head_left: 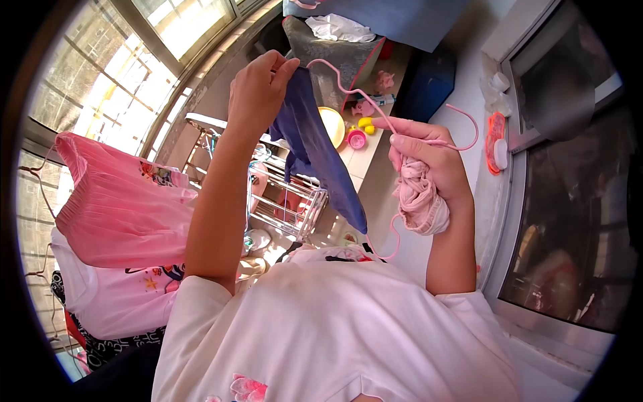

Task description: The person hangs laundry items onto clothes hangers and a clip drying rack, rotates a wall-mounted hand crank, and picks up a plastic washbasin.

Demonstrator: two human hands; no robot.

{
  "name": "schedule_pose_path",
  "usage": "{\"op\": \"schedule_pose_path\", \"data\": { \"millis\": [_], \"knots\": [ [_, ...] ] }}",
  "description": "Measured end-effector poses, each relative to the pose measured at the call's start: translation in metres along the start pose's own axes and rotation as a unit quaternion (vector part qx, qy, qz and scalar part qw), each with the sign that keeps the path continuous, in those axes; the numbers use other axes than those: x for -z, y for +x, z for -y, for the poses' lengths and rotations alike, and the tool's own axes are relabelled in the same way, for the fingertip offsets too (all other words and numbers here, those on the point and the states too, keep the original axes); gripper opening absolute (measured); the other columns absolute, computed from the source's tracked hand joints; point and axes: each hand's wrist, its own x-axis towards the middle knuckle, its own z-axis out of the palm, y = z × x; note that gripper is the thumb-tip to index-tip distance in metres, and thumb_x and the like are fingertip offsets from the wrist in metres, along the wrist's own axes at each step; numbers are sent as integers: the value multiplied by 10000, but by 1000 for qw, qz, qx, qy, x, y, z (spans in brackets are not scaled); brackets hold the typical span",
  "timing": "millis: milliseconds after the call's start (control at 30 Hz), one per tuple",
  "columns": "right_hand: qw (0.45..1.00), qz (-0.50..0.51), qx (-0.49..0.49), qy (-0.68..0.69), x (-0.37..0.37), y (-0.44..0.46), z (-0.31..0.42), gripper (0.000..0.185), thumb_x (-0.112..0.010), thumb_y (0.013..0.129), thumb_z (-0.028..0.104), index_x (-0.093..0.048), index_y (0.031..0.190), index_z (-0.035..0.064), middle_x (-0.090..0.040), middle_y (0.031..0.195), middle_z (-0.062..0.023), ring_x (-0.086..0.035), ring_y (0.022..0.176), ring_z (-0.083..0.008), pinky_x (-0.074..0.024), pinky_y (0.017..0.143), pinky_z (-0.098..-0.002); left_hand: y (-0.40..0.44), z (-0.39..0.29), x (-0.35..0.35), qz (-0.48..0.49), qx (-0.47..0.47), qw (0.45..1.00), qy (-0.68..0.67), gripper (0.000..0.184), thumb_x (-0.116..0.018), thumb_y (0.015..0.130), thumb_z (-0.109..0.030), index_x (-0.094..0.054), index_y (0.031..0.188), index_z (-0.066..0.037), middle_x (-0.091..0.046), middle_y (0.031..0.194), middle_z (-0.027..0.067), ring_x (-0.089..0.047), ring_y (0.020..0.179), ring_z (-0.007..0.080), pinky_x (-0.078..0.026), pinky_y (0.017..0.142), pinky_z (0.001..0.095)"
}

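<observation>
My left hand (260, 90) is raised at upper centre, fingers pinched on the top edge of a dark blue garment (311, 144). The cloth hangs down in a long narrow fall; what kind of garment it is I cannot tell. One end of a pink clothes hanger (348, 90) reaches that top edge. My right hand (432, 157) is closed around the hanger near its hook, which curves out to the right. Against the same palm is a crumpled pale pink cloth (420, 201), bunched up. The hanger's lower arm bends down near the blue garment's bottom tip.
A pink skirt (120, 208) and a white printed shirt (114, 295) hang at left by the barred window (100, 80). Below stands a metal rack (288, 204). Toys, including a pink cup (356, 139), lie beyond. An orange brush (495, 144) rests on the right ledge.
</observation>
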Motion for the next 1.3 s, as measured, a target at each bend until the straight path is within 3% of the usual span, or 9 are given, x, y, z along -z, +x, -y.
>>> {"op": "schedule_pose_path", "data": {
  "millis": [100, 233, 433, 600, 767, 867, 1100, 1133, 1300],
  "knots": [
    [995, -87, 40, -13, -4, 10, 1, 309, -591, 849, 85, -602, 1114, -74, -566, 662, -23, -489, 561, -50, -370, 517, -178, -22, 7, -13, -91, -62, 993, 32, 298, -615, 881, -304, -559, 859, -12, -626, 772, 136, -639, 746, 242, -480, 667, 322],
    [992, -112, 47, -19, 3, 24, 8, 292, -588, 853, 90, -608, 1098, -67, -570, 659, -25, -502, 570, -50, -390, 511, -185, -79, -5, -18, 396, -39, 898, -185, 396, -842, 637, -230, -571, 826, -10, -615, 771, 29, -610, 733, 140, -476, 679, 263],
    [985, -160, 53, -38, 8, 27, 20, 277, -599, 838, 89, -625, 1079, -47, -576, 694, -15, -509, 594, -44, -395, 515, -185, -89, -8, -43, 257, -115, 943, -179, 160, -672, 773, -57, -594, 909, -26, -646, 869, 99, -631, 803, 234, -485, 721, 321],
    [984, -119, 40, -126, 12, 27, 15, 269, -612, 826, 69, -633, 1069, -45, -592, 709, 2, -497, 576, -36, -397, 521, -191, -59, -11, -31, 234, 8, 924, -304, 212, -499, 954, -129, -596, 843, 24, -571, 767, -13, -492, 747, 55, -407, 696, 201],
    [986, -95, 19, -136, -3, 31, 4, 271, -624, 821, 85, -633, 1049, -61, -632, 768, -33, -554, 648, -49, -431, 560, -197, -55, -26, -53, 300, 88, 830, -461, 291, -661, 864, -202, -527, 1069, -44, -529, 884, -32, -493, 837, 56, -406, 744, 191],
    [988, -53, -2, -144, -1, 33, 4, 272, -595, 821, 83, -626, 1043, -70, -629, 747, -37, -557, 625, -53, -430, 552, -200, -48, -34, -33, 283, -100, 935, -189, 359, -739, 715, -9, -549, 1015, -63, -577, 838, 1, -566, 815, 103, -452, 767, 221],
    [996, -55, 25, -72, 3, 44, 3, 271, -604, 825, 83, -620, 1039, -83, -633, 739, -60, -579, 599, -79, -464, 537, -214, -29, -11, -39, 118, -46, 988, -84, 229, -710, 748, -38, -569, 927, -15, -635, 892, 83, -632, 835, 180, -515, 743, 284],
    [995, -68, 18, -66, 3, 45, 4, 275, -608, 830, 88, -612, 1041, -88, -635, 745, -63, -582, 584, -87, -476, 522, -225, -32, -12, -41, 16, -165, 984, -57, 232, -735, 728, -67, -580, 894, -22, -619, 905, 67, -627, 824, 198, -516, 728, 290],
    [996, -66, 14, -51, 7, 50, 7, 258, -598, 835, 74, -610, 1042, -78, -618, 717, -48, -571, 564, -85, -475, 506, -230, -47, -11, -28, 164, -236, 956, -63, 284, -757, 646, -84, -579, 867, -74, -594, 863, 78, -603, 792, 276, -483, 678, 350]
  ]
}}
